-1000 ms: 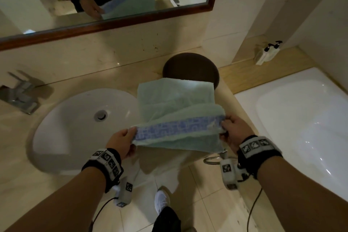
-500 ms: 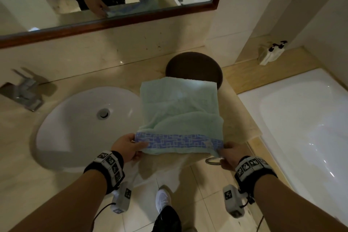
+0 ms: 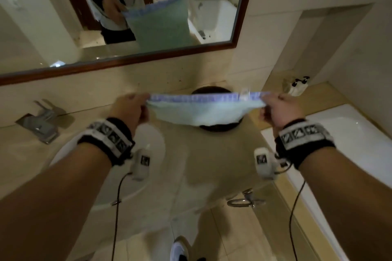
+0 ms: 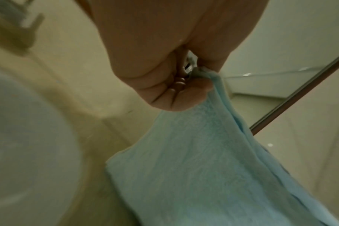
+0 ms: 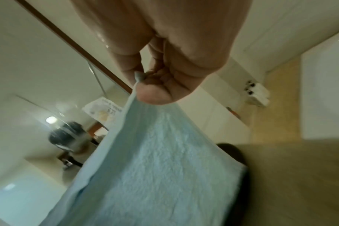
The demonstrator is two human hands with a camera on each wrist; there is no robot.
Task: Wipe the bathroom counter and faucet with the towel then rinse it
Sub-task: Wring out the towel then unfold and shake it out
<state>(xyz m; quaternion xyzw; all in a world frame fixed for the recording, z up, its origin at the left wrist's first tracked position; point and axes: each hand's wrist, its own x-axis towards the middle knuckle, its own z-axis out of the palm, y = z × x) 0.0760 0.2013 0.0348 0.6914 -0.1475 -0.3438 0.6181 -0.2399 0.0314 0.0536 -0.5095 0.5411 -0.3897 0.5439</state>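
Holding: left hand and right hand each pinch a top corner of the towel
Towel: light green with a blue patterned border, stretched between the hands, hanging above the counter
Behind towel: dark round object
Faucet: left of the sink

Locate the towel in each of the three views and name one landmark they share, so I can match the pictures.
Head: the towel hangs at the middle, stretched between the left hand and right hand, its blue band on top.
Left wrist: the towel fills the lower right, pinched at its corner.
Right wrist: the towel fills the lower centre, pinched at its corner.
Shared landmark: the brown mirror frame.
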